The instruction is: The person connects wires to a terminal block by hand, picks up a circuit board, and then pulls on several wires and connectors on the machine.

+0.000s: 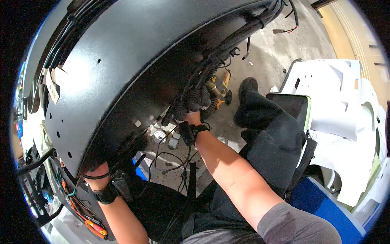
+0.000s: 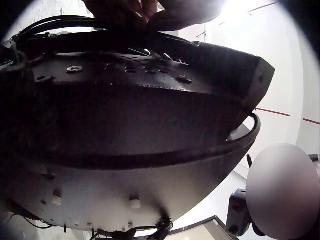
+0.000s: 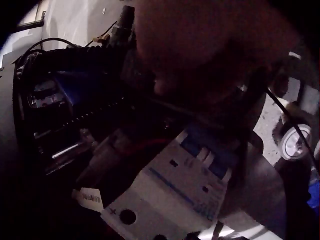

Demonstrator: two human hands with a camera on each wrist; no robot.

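A large black curved metal shell point(image 1: 122, 53) fills the upper left of the head view. My left hand point(image 1: 98, 173) reaches under its lower edge, the fingers mostly hidden; in the left wrist view, fingers point(image 2: 135, 12) show dark at the top, against the shell's far side. My right hand point(image 1: 194, 118) reaches up among black cables and ribbed hoses point(image 1: 197, 97) under the shell. In the right wrist view that hand is a dark shape point(image 3: 200, 40) above a white circuit breaker point(image 3: 170, 185) with blue switches. Whether its fingers hold anything, I cannot tell.
A white molded panel point(image 1: 337, 81) stands at the right, with a dark-screened tablet point(image 1: 290, 107) near it. Loose cables hang over the concrete floor point(image 1: 268, 61). Tools with orange handles point(image 1: 95, 227) lie at lower left. A round white wheel point(image 1: 159, 136) shows below the shell.
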